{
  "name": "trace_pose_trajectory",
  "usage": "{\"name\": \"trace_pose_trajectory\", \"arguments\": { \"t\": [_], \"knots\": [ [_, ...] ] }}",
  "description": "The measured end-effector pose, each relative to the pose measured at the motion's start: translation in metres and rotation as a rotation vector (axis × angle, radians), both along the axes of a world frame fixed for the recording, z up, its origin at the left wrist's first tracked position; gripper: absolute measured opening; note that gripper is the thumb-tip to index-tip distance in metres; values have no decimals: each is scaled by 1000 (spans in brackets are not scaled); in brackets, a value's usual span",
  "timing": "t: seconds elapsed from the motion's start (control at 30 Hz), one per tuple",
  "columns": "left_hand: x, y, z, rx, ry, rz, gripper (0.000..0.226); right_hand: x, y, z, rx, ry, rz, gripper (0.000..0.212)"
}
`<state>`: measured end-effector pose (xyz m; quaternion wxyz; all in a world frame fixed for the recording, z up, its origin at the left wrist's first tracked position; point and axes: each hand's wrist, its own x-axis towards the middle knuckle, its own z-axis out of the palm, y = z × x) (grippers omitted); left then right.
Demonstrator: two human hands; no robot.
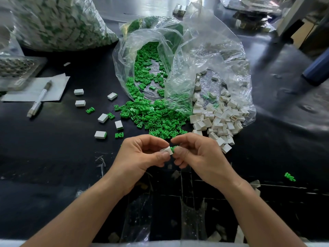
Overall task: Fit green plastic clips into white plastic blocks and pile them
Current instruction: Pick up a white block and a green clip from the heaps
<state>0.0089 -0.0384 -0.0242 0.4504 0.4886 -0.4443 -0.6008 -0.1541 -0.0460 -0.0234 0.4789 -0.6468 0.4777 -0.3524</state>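
Nearest us, just this side of the heap of green clips (156, 118), our left hand (142, 154) pinches a white block (167, 150). Our right hand (197, 154) pinches a green clip (173, 149) against the block's end. Left of the heap, fitted blocks (100, 134) lie scattered singly; right of it lies a pile of loose white blocks (217, 120). Behind the heap, a clear bag (204, 59) gapes open. Far left of the heap sits a blurred, full bag of white-and-green pieces (58, 22).

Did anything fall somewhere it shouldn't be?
Yes. One green clip lies alone on the dark table, off to the right of the right arm. It is far from the green clip pile spilling out of the clear bag.
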Motion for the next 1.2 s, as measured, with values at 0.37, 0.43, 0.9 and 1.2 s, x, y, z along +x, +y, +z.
{"name": "trace_pose_trajectory", "arguments": {
  "t": [0.37,0.43,0.9,1.2],
  "knots": [
    [1,1,0,117,34,-75,19,0,0,-4,-111,222,36,23],
    [2,1,1,95,24,-77,16,0,0,-4,-95,233,40,21],
    [3,5,0,-110,-239,-186,13,-5,2,4,-342,574,230,18],
    [1,2,2,-93,-93,-83,30,-5,1,5,-296,489,184,20]
  ]
}}
